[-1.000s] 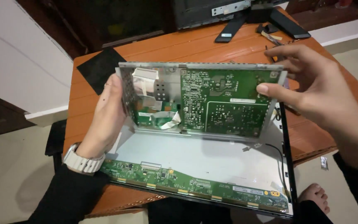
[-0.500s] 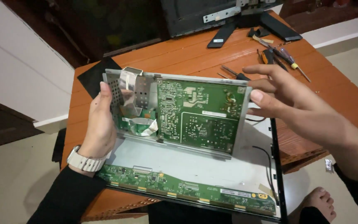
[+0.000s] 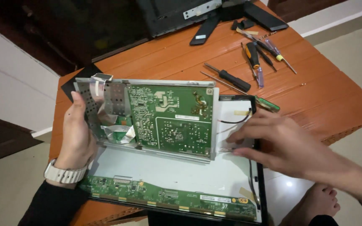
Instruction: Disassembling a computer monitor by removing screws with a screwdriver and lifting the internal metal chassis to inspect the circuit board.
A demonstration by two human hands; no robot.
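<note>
Hands on a stripped flat panel [image 3: 181,173] lying back-up on an orange wooden table [image 3: 315,96], near edge hanging over toward the person.

Left hand [image 3: 78,134], pale watch [image 3: 65,173] on the wrist: fingers together, curled round the left edge of a perforated metal tray [image 3: 89,98], thumb along the rim. Tray is tilted up off the panel, its lower edge resting on the white back sheet.

In the tray: 1 large green circuit board [image 3: 170,119] filling the middle and right, 1 smaller board mostly hidden under a silvery ribbon cable [image 3: 116,134] at left. Ribbon loops over the tray's top left corner.

Right hand [image 3: 273,144]: fingers spread and flat, tips pressing on the panel's right side just beside the tray, next to a thin black wire [image 3: 235,121]. Pinching nothing that I can see.

Along the panel's near edge: 1 long narrow green driver strip [image 3: 168,196].

On the table beyond: 1 black-handled screwdriver [image 3: 227,77] close to the tray, a cluster of about 4 more tools [image 3: 260,52] further right; exact count unclear, they overlap. 1 dark monitor shell [image 3: 177,14] at the far edge with black stand parts [image 3: 265,16] beside it. Bare foot [image 3: 315,201] on the floor at lower right.
</note>
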